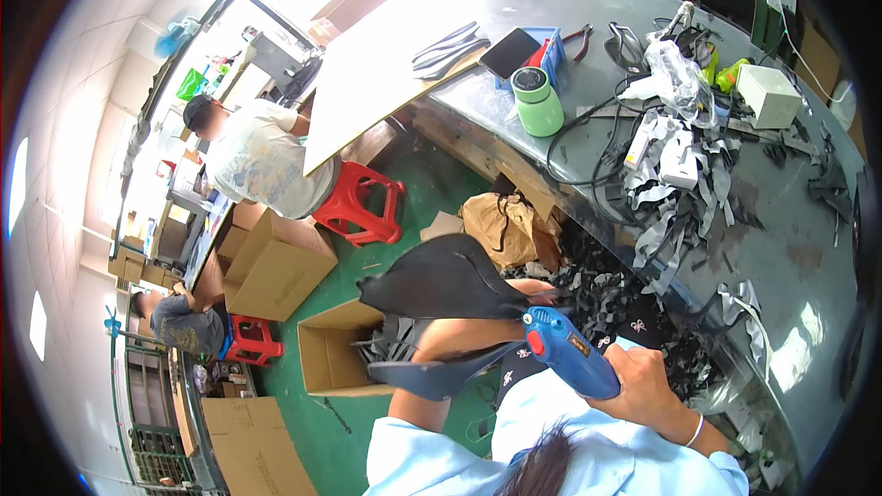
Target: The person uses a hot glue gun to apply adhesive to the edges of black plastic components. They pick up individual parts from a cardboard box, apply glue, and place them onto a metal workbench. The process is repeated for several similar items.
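My left hand (459,338) grips a black moulded piece (446,277), a curved, smooth sheet with a second black flap (446,373) below it. Part of that hand is hidden by the piece. In my right hand (643,384) is a blue handheld power tool (571,352) with a red button, its fingers wrapped around the handle. The tool's head meets the right edge of the black piece; the working tip is too hidden to make out.
An open cardboard box (335,349) with dark strips stands left of my arm. At right, a metal table (763,211) bears scraps, a cable, a green bottle (537,103) and a blue bin (554,53). Black offcuts (602,266) pile beneath. Two people sit on red stools (358,205) at left.
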